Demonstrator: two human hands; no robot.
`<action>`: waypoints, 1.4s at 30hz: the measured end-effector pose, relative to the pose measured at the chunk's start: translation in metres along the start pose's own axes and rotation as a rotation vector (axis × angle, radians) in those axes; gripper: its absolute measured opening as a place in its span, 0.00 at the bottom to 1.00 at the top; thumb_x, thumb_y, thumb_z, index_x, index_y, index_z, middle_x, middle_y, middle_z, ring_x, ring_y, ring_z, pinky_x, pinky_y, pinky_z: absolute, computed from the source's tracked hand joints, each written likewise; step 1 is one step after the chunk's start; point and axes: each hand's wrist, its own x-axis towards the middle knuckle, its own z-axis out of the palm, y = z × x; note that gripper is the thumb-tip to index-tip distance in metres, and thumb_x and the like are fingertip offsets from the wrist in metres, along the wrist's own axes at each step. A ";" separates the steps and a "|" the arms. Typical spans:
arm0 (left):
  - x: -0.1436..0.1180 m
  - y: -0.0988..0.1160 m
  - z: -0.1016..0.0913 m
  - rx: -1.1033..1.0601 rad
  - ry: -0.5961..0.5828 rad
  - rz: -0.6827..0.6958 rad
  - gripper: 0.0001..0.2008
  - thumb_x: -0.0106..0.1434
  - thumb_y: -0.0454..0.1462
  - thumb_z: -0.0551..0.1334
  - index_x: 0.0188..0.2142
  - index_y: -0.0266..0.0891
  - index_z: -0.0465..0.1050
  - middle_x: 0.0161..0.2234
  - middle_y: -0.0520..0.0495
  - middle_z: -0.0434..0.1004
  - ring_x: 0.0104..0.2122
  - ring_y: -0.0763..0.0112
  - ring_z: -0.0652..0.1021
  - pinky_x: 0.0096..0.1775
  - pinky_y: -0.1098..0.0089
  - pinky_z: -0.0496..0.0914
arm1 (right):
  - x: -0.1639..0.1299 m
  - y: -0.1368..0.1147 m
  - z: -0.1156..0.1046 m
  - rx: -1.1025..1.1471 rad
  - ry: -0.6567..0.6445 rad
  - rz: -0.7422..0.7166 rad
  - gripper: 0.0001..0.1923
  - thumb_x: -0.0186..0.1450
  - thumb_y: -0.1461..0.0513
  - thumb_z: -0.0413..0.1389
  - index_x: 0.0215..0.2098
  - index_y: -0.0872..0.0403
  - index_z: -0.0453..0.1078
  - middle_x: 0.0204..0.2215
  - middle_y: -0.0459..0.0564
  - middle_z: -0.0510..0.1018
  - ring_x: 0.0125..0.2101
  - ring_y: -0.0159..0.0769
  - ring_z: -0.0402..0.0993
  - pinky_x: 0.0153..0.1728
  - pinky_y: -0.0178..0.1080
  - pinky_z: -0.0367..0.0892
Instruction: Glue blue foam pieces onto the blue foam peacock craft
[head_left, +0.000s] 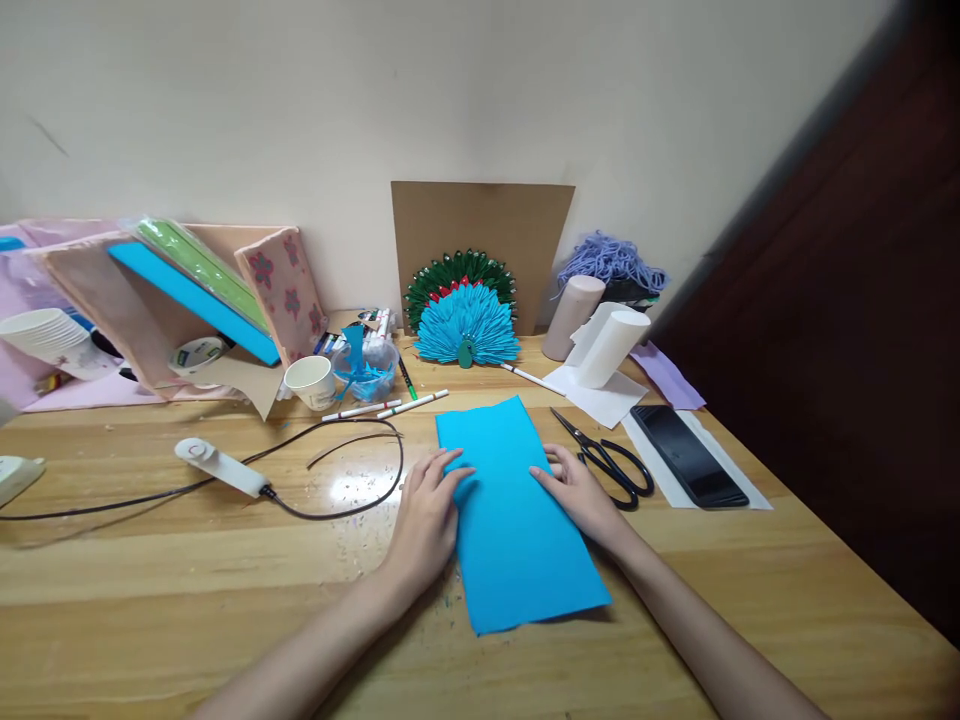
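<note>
A sheet of bright blue craft paper (517,530) lies lengthwise in front of me, its near end slightly raised off the table. My left hand (431,500) grips its left edge, thumb on top and fingers curled at the side. On the opposite edge my right hand (574,490) pinches the sheet, with the thumb on top and the other fingers partly hidden. Just right of that hand lie black-handled scissors (611,460). Behind the sheet, a blue, red and green paper peacock (469,315) leans against a brown cardboard panel (480,215).
A glue gun (225,468) with a black looping cable lies at left. Behind it stand a paper cup (310,383), a tub of blue scraps (367,368) and several markers (412,403). To the right are a phone (690,455), a white paper roll (613,348) and purple yarn (611,260).
</note>
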 end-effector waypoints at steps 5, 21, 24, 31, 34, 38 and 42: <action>0.021 -0.022 -0.011 0.232 0.088 -0.126 0.15 0.63 0.30 0.51 0.48 0.37 0.67 0.51 0.41 0.67 0.51 0.59 0.65 0.52 0.59 0.62 | 0.012 0.008 0.000 0.053 0.118 -0.069 0.29 0.56 0.48 0.56 0.49 0.53 0.55 0.33 0.53 0.78 0.30 0.42 0.76 0.31 0.44 0.71; 0.068 -0.026 -0.041 0.425 0.148 -0.310 0.10 0.66 0.36 0.50 0.40 0.33 0.66 0.37 0.40 0.73 0.37 0.59 0.73 0.36 0.64 0.64 | -0.013 -0.024 0.005 -0.197 0.149 -0.436 0.14 0.64 0.54 0.51 0.45 0.52 0.64 0.32 0.49 0.71 0.33 0.35 0.69 0.34 0.37 0.66; 0.052 0.008 -0.028 0.187 0.157 0.001 0.08 0.66 0.36 0.51 0.38 0.37 0.67 0.34 0.44 0.73 0.35 0.65 0.73 0.36 0.67 0.65 | -0.022 -0.029 0.019 -0.040 -0.097 -0.334 0.19 0.61 0.53 0.55 0.48 0.51 0.63 0.31 0.47 0.70 0.31 0.34 0.68 0.31 0.35 0.65; 0.029 0.057 0.000 0.152 -0.098 0.328 0.13 0.68 0.38 0.47 0.35 0.35 0.67 0.31 0.44 0.73 0.31 0.66 0.70 0.31 0.67 0.63 | -0.034 -0.036 0.023 0.129 -0.214 -0.197 0.16 0.65 0.52 0.49 0.44 0.52 0.67 0.20 0.41 0.62 0.19 0.27 0.56 0.19 0.32 0.52; 0.026 0.066 -0.018 0.015 -0.257 0.262 0.13 0.68 0.37 0.48 0.31 0.36 0.67 0.30 0.45 0.73 0.32 0.67 0.70 0.33 0.68 0.63 | -0.038 -0.041 0.005 0.072 -0.347 -0.182 0.16 0.63 0.55 0.50 0.46 0.52 0.66 0.16 0.39 0.54 0.17 0.26 0.49 0.18 0.31 0.46; 0.022 0.048 -0.053 -0.316 -0.572 -0.076 0.16 0.68 0.39 0.47 0.28 0.37 0.67 0.27 0.50 0.73 0.27 0.73 0.70 0.30 0.73 0.63 | -0.035 -0.050 -0.033 0.153 0.009 -0.326 0.14 0.59 0.55 0.49 0.41 0.51 0.68 0.14 0.38 0.49 0.14 0.27 0.45 0.16 0.33 0.43; 0.024 0.000 -0.059 -0.117 -0.426 -0.298 0.16 0.66 0.42 0.48 0.28 0.38 0.68 0.27 0.49 0.73 0.29 0.68 0.72 0.32 0.70 0.64 | -0.026 -0.052 -0.041 0.089 0.220 -0.386 0.12 0.62 0.55 0.48 0.41 0.49 0.66 0.13 0.38 0.52 0.13 0.29 0.50 0.16 0.33 0.50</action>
